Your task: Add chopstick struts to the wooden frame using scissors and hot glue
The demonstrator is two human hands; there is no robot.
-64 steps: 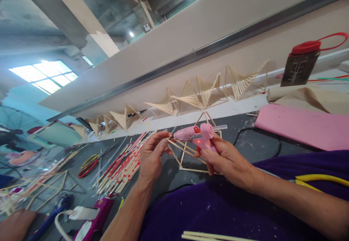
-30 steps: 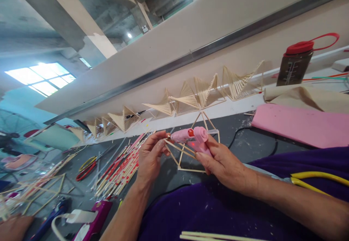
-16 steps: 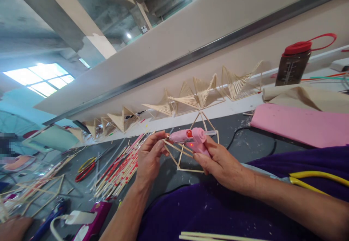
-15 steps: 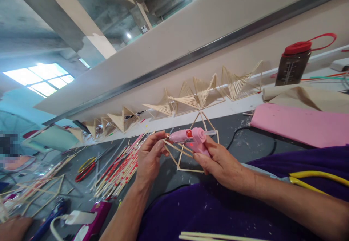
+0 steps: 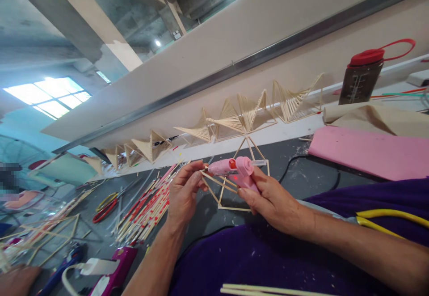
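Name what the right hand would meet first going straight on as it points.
The right hand, pink plastic glue gun foremost, would probably meet the left hand first, at the pale wooden stick frame, though depth is unclear.

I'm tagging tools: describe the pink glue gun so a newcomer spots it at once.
At the dark grey table, find the open stick frame in front of the row of stick models. The person's right grip holds the glue gun before that frame. Unlike the flat pink sheet farther right, it is pistol-shaped, with a lit red light and a translucent stick jutting from its back.
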